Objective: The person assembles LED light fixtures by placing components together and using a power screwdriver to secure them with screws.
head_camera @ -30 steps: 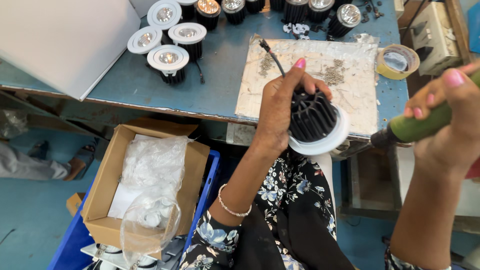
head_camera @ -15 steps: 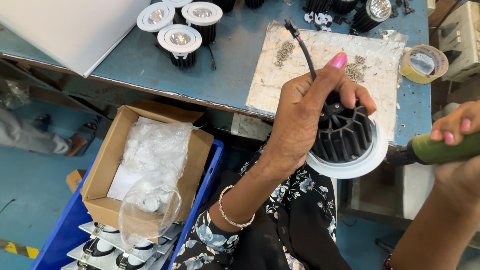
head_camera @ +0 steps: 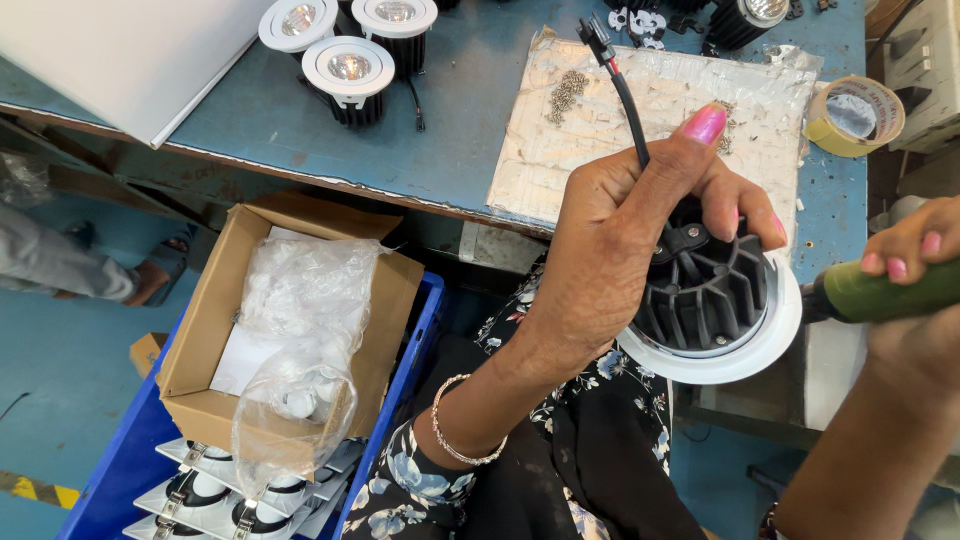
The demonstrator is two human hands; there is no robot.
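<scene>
Head view: my left hand (head_camera: 625, 250) is closed round the downlight (head_camera: 715, 310), off the table (head_camera: 470, 110) edge at 6 o'clock. I judge it rigid, hefty; the finned body gives grip. At 3 o'clock my right hand (head_camera: 915, 300) clasps a green screwdriver (head_camera: 880, 292).

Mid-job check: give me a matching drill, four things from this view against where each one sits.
Things:
1. black finned downlight with white rim
2. green-handled tool
3. roll of tan tape
4. brown cardboard box

Places:
A. blue crate beside the bench
B. left hand
C. blue bench top, far right
D. right hand

Pairs: 1-B, 2-D, 3-C, 4-A
</scene>
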